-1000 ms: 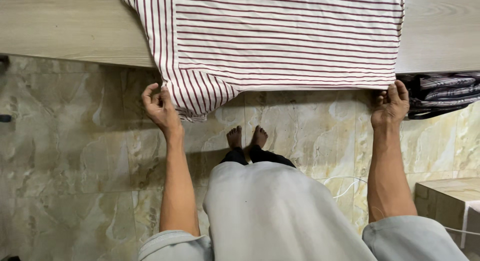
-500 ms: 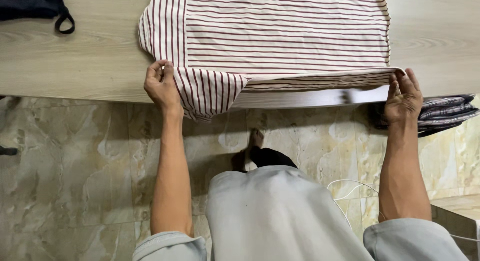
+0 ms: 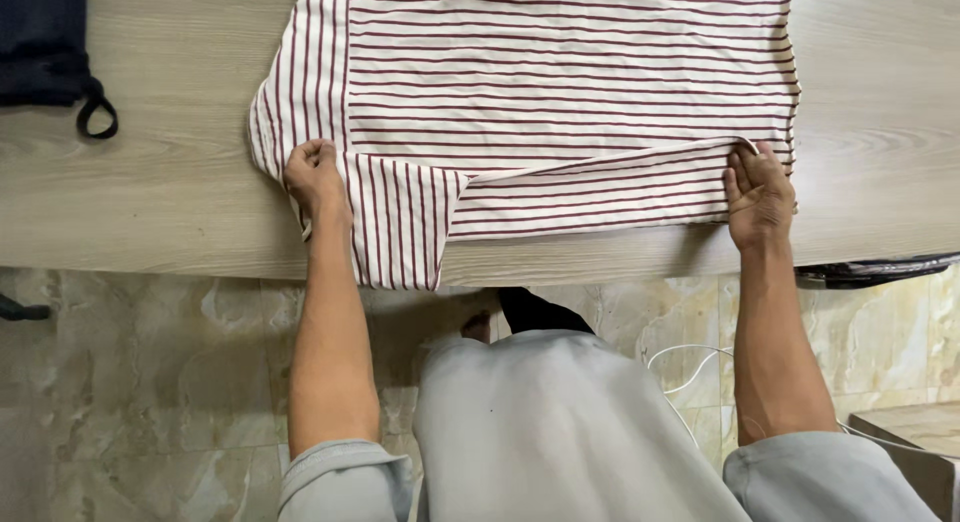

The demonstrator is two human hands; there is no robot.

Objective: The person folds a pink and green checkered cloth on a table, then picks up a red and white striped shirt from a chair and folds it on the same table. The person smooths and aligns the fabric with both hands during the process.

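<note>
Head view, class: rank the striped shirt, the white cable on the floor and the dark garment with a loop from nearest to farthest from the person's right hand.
1. Striped shirt: under the right hand, which grips its hem.
2. White cable: on the floor below the table edge, beside the right forearm.
3. Dark garment with a loop: far left corner of the table.

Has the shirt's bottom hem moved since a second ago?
Yes. The hem of the striped shirt hung past the table edge; now it is folded up onto the tabletop.
</note>
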